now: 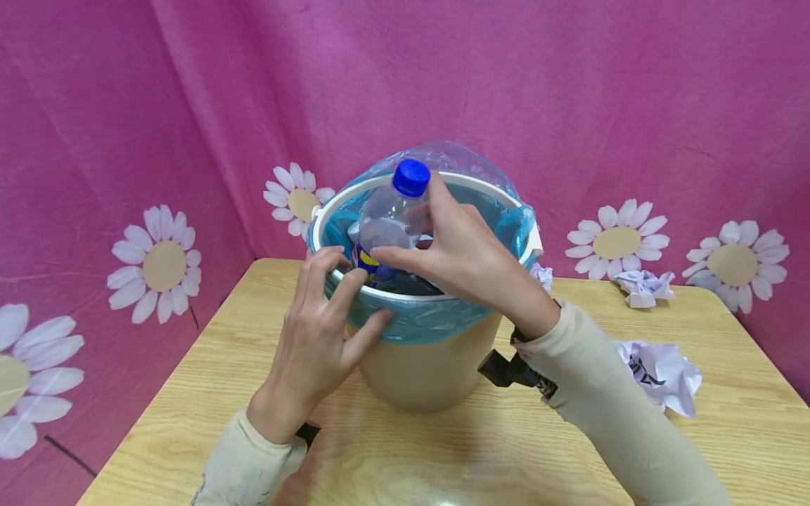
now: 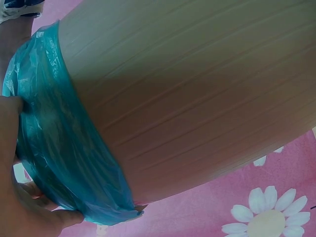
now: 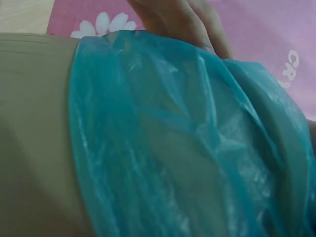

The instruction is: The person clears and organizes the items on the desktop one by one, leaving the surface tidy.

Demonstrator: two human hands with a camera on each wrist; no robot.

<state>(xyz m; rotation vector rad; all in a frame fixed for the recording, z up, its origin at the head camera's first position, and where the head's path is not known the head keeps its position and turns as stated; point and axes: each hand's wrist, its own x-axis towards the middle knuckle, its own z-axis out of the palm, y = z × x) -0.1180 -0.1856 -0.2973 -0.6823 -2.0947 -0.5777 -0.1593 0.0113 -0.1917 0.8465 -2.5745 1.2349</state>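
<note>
A clear plastic bottle (image 1: 384, 228) with a blue cap (image 1: 412, 178) leans inside the rim of a beige bin (image 1: 424, 376). My right hand (image 1: 471, 246) reaches over that rim and holds the bottle between thumb and fingers; some fingers are hidden. On the bin's near left side, my left hand (image 1: 316, 337) grips the rim, fingers curled over it and thumb outside. A blue plastic bag (image 1: 411, 327) lines the bin and is folded down outside. In the left wrist view, the left hand (image 2: 19, 197) touches the bag (image 2: 64, 133). The bag (image 3: 163, 148) fills most of the right wrist view.
Crumpled paper (image 1: 664, 376) lies on the wooden table (image 1: 493, 457) right of the bin. Another crumpled paper (image 1: 644, 287) sits farther back, and a smaller paper piece (image 1: 542, 275) is beside the bin. A pink flowered cloth (image 1: 506, 70) hangs behind.
</note>
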